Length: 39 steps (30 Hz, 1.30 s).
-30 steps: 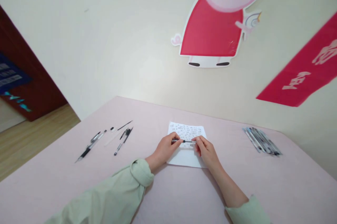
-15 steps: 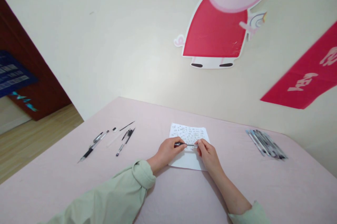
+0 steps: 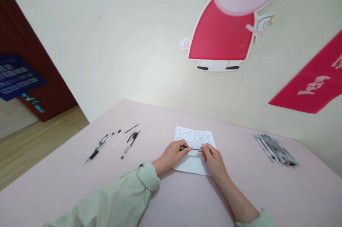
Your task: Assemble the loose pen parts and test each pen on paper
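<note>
Both of my hands hold one black pen [image 3: 192,148] level above a white sheet of paper [image 3: 195,137] covered with small handwriting. My left hand [image 3: 173,154] pinches the pen's left end with its fingers closed. My right hand [image 3: 212,157] pinches the right end, fingers curled. The sheet lies flat on the pink table [image 3: 173,198], and its lower part is hidden under my hands.
Several pens and loose pen parts [image 3: 117,141] lie on the table to the left. A row of several pens [image 3: 276,145] lies at the right. A cream wall with a cartoon pig sticker [image 3: 229,24] and a red banner [image 3: 312,84] rises behind the table.
The view has shifted a little, so everything sits slightly further right and lower. My hands keep their hold on the pen, now a bit closer together.
</note>
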### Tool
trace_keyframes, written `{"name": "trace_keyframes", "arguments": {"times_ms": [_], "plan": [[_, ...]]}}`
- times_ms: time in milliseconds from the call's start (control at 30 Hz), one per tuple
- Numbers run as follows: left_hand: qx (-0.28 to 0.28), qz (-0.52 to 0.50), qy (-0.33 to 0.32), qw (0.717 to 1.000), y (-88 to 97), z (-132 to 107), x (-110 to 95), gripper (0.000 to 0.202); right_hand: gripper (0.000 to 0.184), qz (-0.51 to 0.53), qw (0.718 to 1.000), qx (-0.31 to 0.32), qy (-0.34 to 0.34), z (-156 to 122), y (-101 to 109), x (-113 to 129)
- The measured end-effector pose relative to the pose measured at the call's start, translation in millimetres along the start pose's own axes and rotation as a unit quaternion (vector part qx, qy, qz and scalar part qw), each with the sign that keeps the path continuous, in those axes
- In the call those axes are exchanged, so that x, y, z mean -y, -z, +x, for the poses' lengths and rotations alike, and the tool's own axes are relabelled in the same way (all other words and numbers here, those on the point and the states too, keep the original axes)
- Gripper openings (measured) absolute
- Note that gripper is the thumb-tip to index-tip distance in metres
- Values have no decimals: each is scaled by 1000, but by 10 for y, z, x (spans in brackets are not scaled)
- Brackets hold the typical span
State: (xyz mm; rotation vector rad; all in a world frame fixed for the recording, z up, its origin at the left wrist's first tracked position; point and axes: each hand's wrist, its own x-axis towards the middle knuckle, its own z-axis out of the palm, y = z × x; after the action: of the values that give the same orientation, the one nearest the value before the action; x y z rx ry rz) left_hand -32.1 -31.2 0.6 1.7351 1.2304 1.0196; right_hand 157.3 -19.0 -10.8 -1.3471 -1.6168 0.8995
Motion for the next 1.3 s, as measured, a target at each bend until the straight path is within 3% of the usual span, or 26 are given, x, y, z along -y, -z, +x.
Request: {"name": "trace_keyframes", "arguments": {"times_ms": [167,333,633,900,1133,1300], "plan": [[4,-13,3,1000,10,13,-19,17,46,10,1000,-1,3,7,-12,-4],[-23,-72,38,996,24,43,-44,17,44,31,998,47,-5,7,6,21],[-126,-222,101,962,40,105,32,31,38,-3,997,59,47,41,41,16],[-179,-264,115,941,78,116,39,36,25,-26,995,85,45,37,22,-74],[-178,-274,120,938,79,133,54,39,19,-36,996,75,34,15,6,-35],[-171,-260,114,944,92,142,83,40,15,-79,991,84,65,-2,11,35]]}}
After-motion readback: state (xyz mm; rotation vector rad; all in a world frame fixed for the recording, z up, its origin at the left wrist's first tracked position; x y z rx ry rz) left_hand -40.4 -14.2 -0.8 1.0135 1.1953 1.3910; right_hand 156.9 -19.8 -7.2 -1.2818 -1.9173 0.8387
